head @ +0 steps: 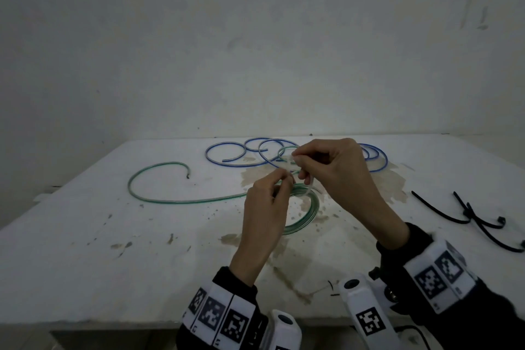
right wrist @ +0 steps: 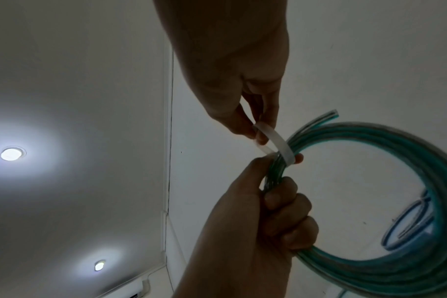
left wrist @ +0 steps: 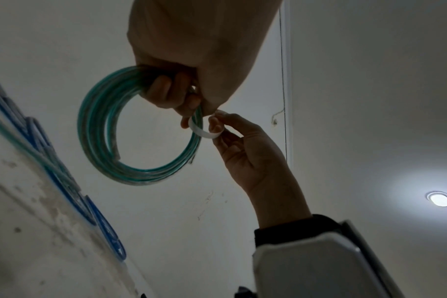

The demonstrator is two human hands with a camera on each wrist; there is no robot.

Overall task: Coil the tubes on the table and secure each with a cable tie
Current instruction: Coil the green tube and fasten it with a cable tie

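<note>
From the head camera I've got the stained white table [head: 85, 236] filling the lower half, with loose blue-striped clear tubes [head: 227, 155] looped at twelve o'clock and three black cable ties [head: 480, 219] lying at three o'clock; neither wrist view shows those ties. The green-striped clear tube [head: 159, 193] trails out to nine o'clock, and its coiled part is lifted at centre. Only the wrist cameras show that coil [left wrist: 130, 139] properly: several turns bunched together. My left hand [right wrist: 263, 221] has its fingers curled tight round the bundle, thumb on top. My right hand [left wrist: 245, 153] sits just above it, thumb and forefinger pinching a translucent white cable tie [right wrist: 281, 145] that arcs over the strands beside the left thumb. The other right fingers are loosely bent. Whether the tie's end is threaded, I can't tell.
</note>
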